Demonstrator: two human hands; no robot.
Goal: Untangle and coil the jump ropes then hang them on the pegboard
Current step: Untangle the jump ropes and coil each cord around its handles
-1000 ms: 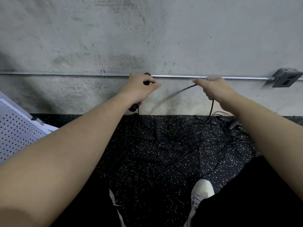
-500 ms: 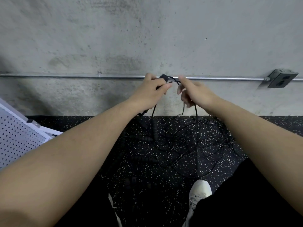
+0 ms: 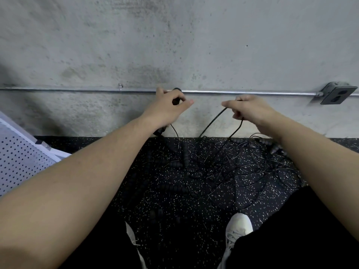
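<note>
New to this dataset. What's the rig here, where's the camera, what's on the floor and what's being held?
There is no robot: a person works with bare hands, and one wide-angle camera on their head looks forward and down, so both forearms reach in from the bottom edge. The left hand grips a black jump rope handle. The right hand pinches a thin black cord, which runs down to the floor. On the speckled black floor lies a tangled pile of jump ropes with more ribbed handles. A white pegboard stands at the left, before a concrete wall with a metal conduit and an outlet box.
</note>
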